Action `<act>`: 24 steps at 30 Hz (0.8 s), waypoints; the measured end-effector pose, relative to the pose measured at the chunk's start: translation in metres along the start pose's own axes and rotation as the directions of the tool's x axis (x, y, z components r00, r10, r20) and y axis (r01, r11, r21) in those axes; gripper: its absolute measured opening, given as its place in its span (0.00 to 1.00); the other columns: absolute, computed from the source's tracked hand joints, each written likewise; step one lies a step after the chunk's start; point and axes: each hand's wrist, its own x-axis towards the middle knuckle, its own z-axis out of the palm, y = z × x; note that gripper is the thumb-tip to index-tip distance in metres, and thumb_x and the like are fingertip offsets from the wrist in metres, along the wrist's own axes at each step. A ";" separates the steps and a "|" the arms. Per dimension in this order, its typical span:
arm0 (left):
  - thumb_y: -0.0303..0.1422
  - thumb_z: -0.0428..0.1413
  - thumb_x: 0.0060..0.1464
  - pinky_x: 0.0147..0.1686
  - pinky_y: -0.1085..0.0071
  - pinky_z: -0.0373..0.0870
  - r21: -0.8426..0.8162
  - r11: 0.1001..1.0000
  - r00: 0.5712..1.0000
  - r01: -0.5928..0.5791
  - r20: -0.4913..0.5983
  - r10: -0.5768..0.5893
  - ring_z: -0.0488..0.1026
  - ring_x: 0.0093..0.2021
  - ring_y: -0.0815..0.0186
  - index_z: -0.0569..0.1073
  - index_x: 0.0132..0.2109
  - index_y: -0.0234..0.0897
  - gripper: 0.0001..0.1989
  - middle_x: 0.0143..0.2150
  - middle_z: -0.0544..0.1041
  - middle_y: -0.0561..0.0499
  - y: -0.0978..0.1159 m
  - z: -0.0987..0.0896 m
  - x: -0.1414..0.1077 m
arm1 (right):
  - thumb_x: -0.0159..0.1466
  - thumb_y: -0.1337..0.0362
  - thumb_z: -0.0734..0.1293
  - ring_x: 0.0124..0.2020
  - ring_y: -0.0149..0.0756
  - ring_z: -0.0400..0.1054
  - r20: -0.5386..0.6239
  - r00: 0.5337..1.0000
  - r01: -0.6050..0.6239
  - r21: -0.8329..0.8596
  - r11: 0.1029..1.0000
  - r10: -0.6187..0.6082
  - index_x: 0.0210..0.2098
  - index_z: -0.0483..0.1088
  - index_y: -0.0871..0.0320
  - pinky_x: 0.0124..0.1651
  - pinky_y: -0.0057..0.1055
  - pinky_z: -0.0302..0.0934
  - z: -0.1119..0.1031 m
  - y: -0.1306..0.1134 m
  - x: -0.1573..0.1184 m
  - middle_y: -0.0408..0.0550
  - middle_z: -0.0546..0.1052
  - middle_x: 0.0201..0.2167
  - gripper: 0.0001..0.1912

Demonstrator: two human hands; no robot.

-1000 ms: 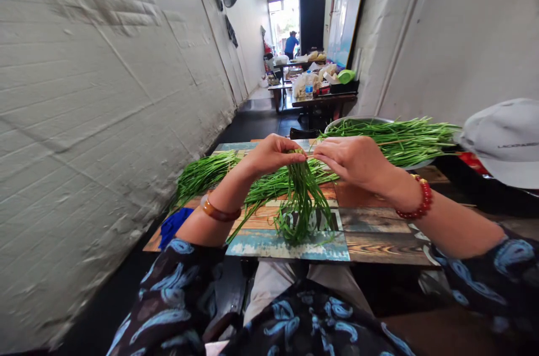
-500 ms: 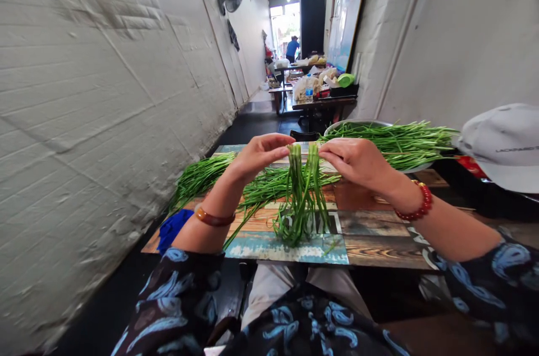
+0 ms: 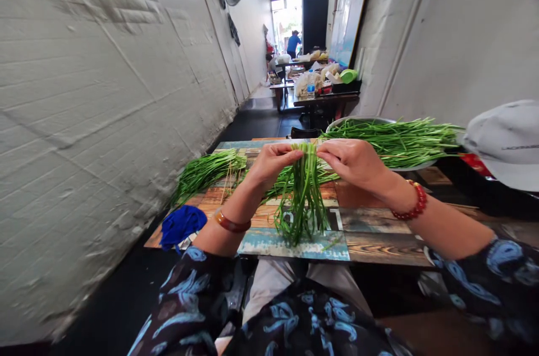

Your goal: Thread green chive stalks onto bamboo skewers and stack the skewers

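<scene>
A bunch of garlic chives (image 3: 305, 193) hangs between my hands, pale stem ends up and green leaves trailing onto the wooden-plank table (image 3: 379, 229). My left hand (image 3: 272, 165) pinches the stems from the left, thumb and fingers near their cut ends. Closed at the right side of the same stems is my right hand (image 3: 351, 160); whether a stick lies in its fingers I cannot tell. More chives lie on the table behind the bunch, partly hidden by my left hand. At the far left rests another pile of chives (image 3: 202, 173), with several thin sticks (image 3: 228, 179) beside it.
A metal basin (image 3: 337, 122) heaped with chives stands at the back right, beside a pale cap (image 3: 505, 142). A blue cloth (image 3: 181, 226) lies at the table's left edge. Farther back are laden tables (image 3: 326, 99) and a person (image 3: 293, 43) in blue.
My left hand has moved right and closed on the stems. The two clumps of stems are now together in one bunch. My right hand has barely moved.
</scene>
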 end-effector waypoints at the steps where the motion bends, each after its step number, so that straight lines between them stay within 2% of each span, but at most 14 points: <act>1: 0.39 0.68 0.43 0.35 0.72 0.67 -0.062 0.998 1.000 0.018 0.023 -0.016 0.71 0.28 0.72 0.81 0.38 0.35 0.15 0.30 0.79 0.51 0.001 -0.001 -0.001 | 0.69 0.62 0.59 0.37 0.39 0.73 -0.009 1.000 -0.011 0.024 1.000 0.011 0.34 0.74 0.58 0.39 0.32 0.59 0.000 0.001 0.000 0.51 0.80 0.34 0.14; 4: 0.40 0.68 0.45 0.43 0.69 0.69 -0.207 0.978 0.999 0.013 0.043 -0.004 0.76 0.37 0.68 0.78 0.50 0.38 0.24 0.41 0.81 0.47 0.000 -0.002 -0.004 | 0.68 0.63 0.61 0.34 0.38 0.72 -0.038 0.996 -0.075 0.097 0.993 0.079 0.33 0.75 0.58 0.38 0.31 0.59 -0.001 0.005 0.000 0.50 0.80 0.32 0.13; 7: 0.41 0.67 0.46 0.48 0.68 0.68 -0.142 0.989 0.994 -0.042 0.093 0.056 0.76 0.43 0.64 0.79 0.47 0.35 0.22 0.45 0.81 0.44 -0.005 0.004 -0.005 | 0.67 0.64 0.62 0.32 0.36 0.72 -0.053 0.989 -0.133 0.136 0.982 0.141 0.32 0.75 0.58 0.36 0.31 0.59 -0.001 0.005 0.003 0.48 0.80 0.31 0.12; 10: 0.40 0.67 0.46 0.43 0.68 0.69 -0.020 0.999 0.990 -0.033 0.133 0.036 0.76 0.39 0.64 0.80 0.43 0.31 0.19 0.40 0.81 0.44 -0.012 0.013 -0.001 | 0.66 0.64 0.63 0.31 0.36 0.71 -0.053 0.986 -0.150 0.133 0.980 0.158 0.32 0.75 0.59 0.35 0.31 0.58 0.002 0.003 0.005 0.48 0.80 0.31 0.11; 14: 0.39 0.67 0.45 0.31 0.73 0.65 0.112 0.993 0.999 -0.024 0.033 0.021 0.71 0.28 0.70 0.79 0.35 0.30 0.15 0.30 0.79 0.49 -0.018 0.017 0.007 | 0.66 0.64 0.63 0.30 0.36 0.70 -0.068 0.977 -0.194 0.096 0.976 0.201 0.32 0.76 0.59 0.34 0.31 0.56 0.010 0.001 0.006 0.49 0.79 0.29 0.11; 16: 0.39 0.66 0.45 0.30 0.74 0.64 0.152 0.988 0.999 -0.035 0.025 0.032 0.69 0.27 0.72 0.79 0.33 0.31 0.14 0.28 0.78 0.51 -0.020 0.013 0.011 | 0.66 0.64 0.63 0.27 0.35 0.69 -0.063 0.966 -0.241 0.121 0.963 0.249 0.31 0.75 0.59 0.32 0.30 0.55 0.015 0.002 0.005 0.48 0.78 0.27 0.11; 18: 0.39 0.67 0.45 0.35 0.73 0.66 0.137 0.990 0.993 -0.023 0.115 0.007 0.72 0.31 0.69 0.79 0.37 0.31 0.15 0.32 0.79 0.49 -0.021 0.007 0.013 | 0.65 0.63 0.63 0.25 0.33 0.68 -0.055 0.952 -0.288 0.185 0.940 0.302 0.30 0.75 0.59 0.31 0.29 0.55 0.019 0.004 0.004 0.46 0.77 0.24 0.11; 21: 0.39 0.68 0.44 0.44 0.70 0.68 0.050 0.997 0.948 0.061 0.309 -0.074 0.75 0.39 0.65 0.79 0.43 0.31 0.20 0.39 0.81 0.44 -0.026 -0.006 0.010 | 0.64 0.63 0.64 0.23 0.32 0.67 -0.045 0.926 -0.345 0.298 0.890 0.374 0.30 0.75 0.59 0.30 0.29 0.56 0.026 0.013 0.005 0.44 0.75 0.21 0.11; 24: 0.37 0.69 0.41 0.40 0.71 0.71 -0.026 0.981 0.913 0.192 0.372 -0.169 0.76 0.35 0.65 0.79 0.41 0.30 0.21 0.38 0.81 0.44 -0.040 -0.019 0.004 | 0.62 0.61 0.65 0.19 0.29 0.64 -0.011 0.887 -0.419 0.405 0.812 0.462 0.30 0.75 0.60 0.26 0.28 0.57 0.032 0.025 0.009 0.43 0.74 0.20 0.10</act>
